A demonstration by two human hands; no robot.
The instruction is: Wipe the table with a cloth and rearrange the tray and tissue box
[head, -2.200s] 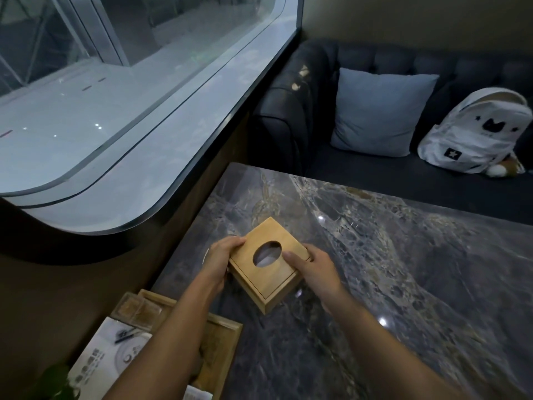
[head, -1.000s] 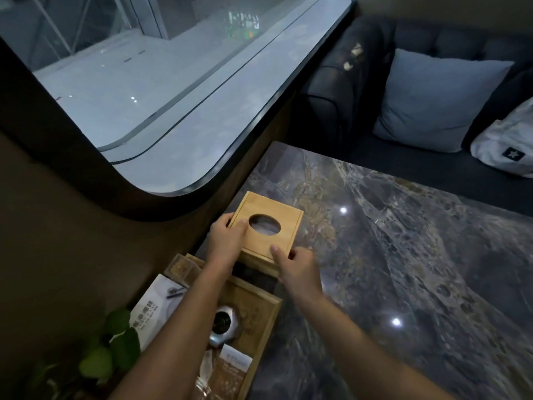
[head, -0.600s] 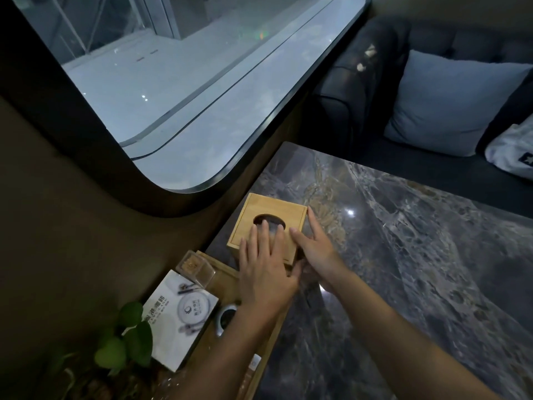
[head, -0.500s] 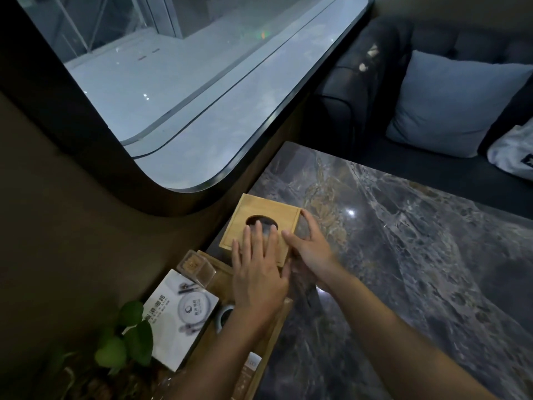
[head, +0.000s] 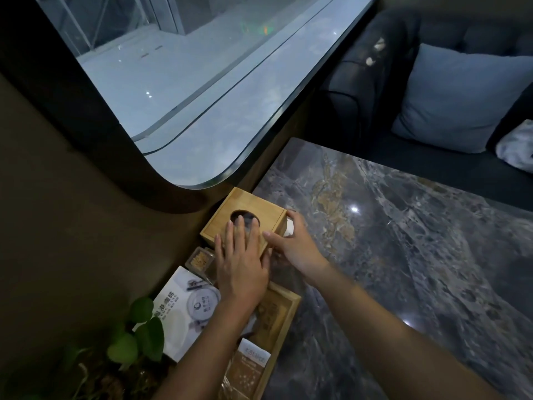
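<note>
Wooden tissue box [head: 245,215] sat lower-centre of frame, at the near-left corner of the marble surface [head: 403,269], tucked vs. the wall under the window ledge. Oval slot faced up.

L hand [head: 240,261] lay flat on the box lid, fingers spread, tips reaching the slot: palm pressing down, no wrap, not gripping. Prob. to pin the box so it doesn't skate on the polished stone.

R hand [head: 291,243] cupped the box's right side, thumb on the top edge, fingers curled round the side face; a bit of white showed at that side, could be tissue or the box's inner part, can't tell. Light grasp on the box, looked like a squaring-up nudge toward the wall.

Wooden tray [head: 284,307] lay just below the box in frame, its far end hidden under the L hand, so touching or a gap: unclear. Tray held sachets [head: 248,368]. Booklet [head: 184,307] and small clear container [head: 200,259] to the tray's left; leafy plant [head: 138,333] at lower left.

No cloth in view. Judged: box placement nearly done, both lined along the wall edge to leave the rest of the surface open.
</note>
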